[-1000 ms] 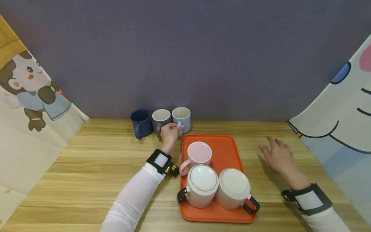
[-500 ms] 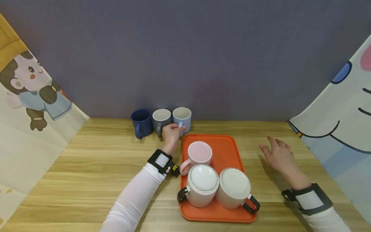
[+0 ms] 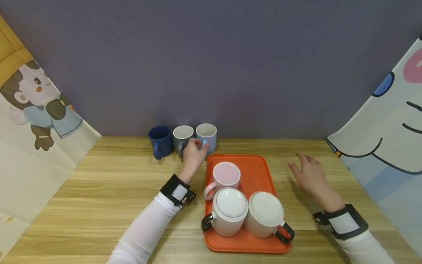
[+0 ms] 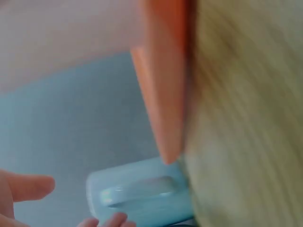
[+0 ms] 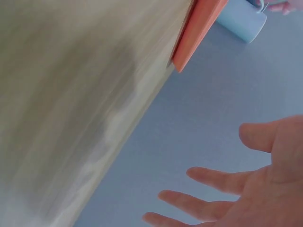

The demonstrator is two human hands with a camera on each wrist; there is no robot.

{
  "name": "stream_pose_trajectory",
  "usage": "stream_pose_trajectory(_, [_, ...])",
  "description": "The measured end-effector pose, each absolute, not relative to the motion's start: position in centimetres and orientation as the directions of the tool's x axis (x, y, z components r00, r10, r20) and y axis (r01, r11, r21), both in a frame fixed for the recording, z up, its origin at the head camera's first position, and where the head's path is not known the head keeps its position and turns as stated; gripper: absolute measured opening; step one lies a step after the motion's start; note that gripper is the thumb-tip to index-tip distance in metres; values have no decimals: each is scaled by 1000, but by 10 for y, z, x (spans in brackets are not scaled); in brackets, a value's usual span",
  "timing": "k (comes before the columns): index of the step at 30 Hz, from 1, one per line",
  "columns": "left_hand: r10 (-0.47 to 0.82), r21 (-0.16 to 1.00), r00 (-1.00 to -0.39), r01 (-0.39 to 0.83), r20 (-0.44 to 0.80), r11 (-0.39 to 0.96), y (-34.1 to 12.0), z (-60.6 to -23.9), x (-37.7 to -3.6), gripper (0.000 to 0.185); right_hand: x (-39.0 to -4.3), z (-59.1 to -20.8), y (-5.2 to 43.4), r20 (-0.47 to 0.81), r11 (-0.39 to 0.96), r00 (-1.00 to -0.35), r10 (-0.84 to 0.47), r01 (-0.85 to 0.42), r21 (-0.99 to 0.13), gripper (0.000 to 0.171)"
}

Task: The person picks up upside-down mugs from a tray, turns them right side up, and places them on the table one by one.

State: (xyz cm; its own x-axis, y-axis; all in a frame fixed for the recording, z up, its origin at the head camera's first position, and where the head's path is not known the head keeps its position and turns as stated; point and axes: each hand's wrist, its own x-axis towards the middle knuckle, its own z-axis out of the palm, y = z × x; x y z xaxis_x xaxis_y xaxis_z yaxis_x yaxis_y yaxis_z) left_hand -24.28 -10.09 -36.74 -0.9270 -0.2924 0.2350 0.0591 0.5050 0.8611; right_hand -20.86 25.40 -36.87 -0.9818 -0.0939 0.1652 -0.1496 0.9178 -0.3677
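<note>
A light blue mug [image 3: 212, 143] stands upright at the back, its handle facing my left hand [image 3: 193, 157]. In the left wrist view the thumb and fingers are spread apart near the mug's handle [image 4: 139, 190], and the handle is free between them. A grey mug [image 3: 179, 136] and a navy mug [image 3: 162, 142] stand upright in a row to its left. My right hand [image 3: 310, 175] hovers over the table on the right, its fingers [image 5: 208, 180] extended and holding nothing.
An orange tray [image 3: 252, 167] lies in front of the row. On it sit an upside-down pink mug [image 3: 226, 174] and two upside-down whitish mugs with black handles, one left [image 3: 230, 211] and one right [image 3: 265, 216]. A grey wall [image 3: 211, 66] rises behind the wooden table [image 3: 108, 190].
My left hand has let go of the light blue mug's handle, and its wrist has shifted left. My right hand has moved slightly left. The mugs have stayed in place.
</note>
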Motion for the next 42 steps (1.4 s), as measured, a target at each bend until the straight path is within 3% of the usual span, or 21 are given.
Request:
stream_pose_trajectory(10, [-203, 836, -911, 216, 359, 505, -103, -352, -222, 28, -217, -370, 236, 228, 909, -964, -135, -212, -359, 55])
stream_pose_trajectory(17, [-42, 850, -963, 214, 266, 482, -107, -346, -201, 27, -221, -369, 223, 215, 903, -967, -141, -214, -373, 54])
stream_pose_trajectory(24, [37, 850, -981, 185, 192, 493, -112, -343, -186, 25, -223, -371, 213, 200, 903, -967, -161, -226, -364, 54])
stream_pose_trajectory(33, [120, 835, -975, 224, 189, 503, -117, -340, -175, 23, -224, -369, 202, 180, 899, -968, -176, -233, -370, 53])
stream_pose_trajectory(42, [397, 735, -910, 352, 123, 579, -124, -333, -171, 17, -229, -369, 192, 205, 882, -953, -225, -288, -373, 51])
